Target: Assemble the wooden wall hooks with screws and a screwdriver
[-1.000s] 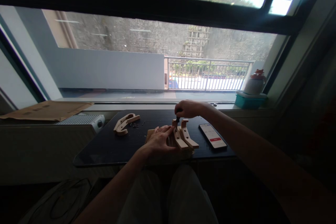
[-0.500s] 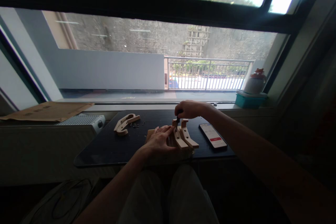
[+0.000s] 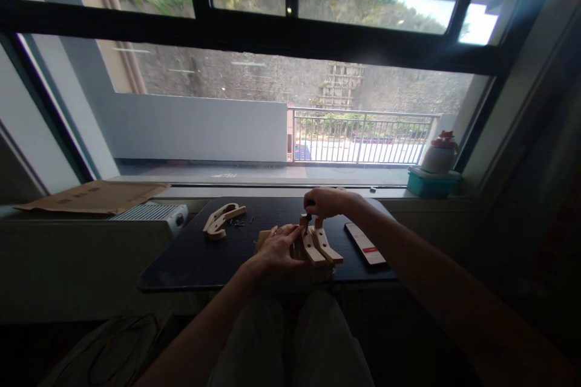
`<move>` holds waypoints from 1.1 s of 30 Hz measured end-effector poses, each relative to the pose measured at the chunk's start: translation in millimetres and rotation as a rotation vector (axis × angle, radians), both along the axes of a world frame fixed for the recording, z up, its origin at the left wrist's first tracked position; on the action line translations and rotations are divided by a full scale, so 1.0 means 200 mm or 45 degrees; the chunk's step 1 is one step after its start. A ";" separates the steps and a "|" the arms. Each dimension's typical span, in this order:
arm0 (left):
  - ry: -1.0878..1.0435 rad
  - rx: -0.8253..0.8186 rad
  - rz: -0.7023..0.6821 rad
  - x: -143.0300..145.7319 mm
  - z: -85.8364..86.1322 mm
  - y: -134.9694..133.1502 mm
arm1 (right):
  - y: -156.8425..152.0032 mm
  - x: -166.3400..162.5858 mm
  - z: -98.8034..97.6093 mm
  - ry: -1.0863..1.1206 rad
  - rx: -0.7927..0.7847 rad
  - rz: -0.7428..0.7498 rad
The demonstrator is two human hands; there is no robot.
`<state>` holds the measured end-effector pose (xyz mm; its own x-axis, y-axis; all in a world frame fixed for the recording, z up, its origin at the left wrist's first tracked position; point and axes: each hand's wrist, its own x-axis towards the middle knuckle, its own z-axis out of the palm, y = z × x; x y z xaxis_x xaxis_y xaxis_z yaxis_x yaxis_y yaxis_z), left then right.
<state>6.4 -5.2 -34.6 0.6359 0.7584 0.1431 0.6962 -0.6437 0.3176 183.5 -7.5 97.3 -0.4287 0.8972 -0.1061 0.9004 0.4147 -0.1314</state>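
Note:
My right hand (image 3: 324, 201) is wrapped round the dark handle of a screwdriver (image 3: 309, 216), held upright with its tip down at a curved wooden piece (image 3: 313, 252). A second curved wooden piece (image 3: 330, 250) lies right beside it; both have dark holes. They rest on a wooden block (image 3: 262, 238), largely hidden by my left hand (image 3: 279, 248). That hand lies across the block, fingers on the far side and thumb on the near side, gripping it. Its fingertips are close to the screwdriver tip. Whether a screw is under the tip is too small to tell.
On the dark table (image 3: 190, 266), curved wooden parts (image 3: 222, 221) lie at the back left near several loose screws (image 3: 239, 223). A phone (image 3: 367, 245) lies right, partly behind my right forearm. Beyond are a radiator (image 3: 154, 214), cardboard (image 3: 100, 193) and a teal box (image 3: 433, 182) bearing a bottle (image 3: 439, 154).
The camera view has tilted slightly upward, so the scene sits lower. My right hand has turned a little on the screwdriver, and its forearm covers more of the phone. My left hand stays in place.

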 end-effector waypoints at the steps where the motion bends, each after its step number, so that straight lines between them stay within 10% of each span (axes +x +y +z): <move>1: 0.002 0.000 -0.003 0.00 0.00 0.00 | -0.01 0.00 0.00 0.000 0.013 -0.001; 33: -0.044 0.010 -0.008 -0.02 -0.06 0.01 | 0.12 0.08 0.00 -0.061 -0.023 0.435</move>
<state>2.2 -4.1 -45.8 0.6354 0.7530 0.1709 0.6807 -0.6507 0.3364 198.9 15.8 97.3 -0.6983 0.7004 -0.1477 0.7151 0.6914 -0.1023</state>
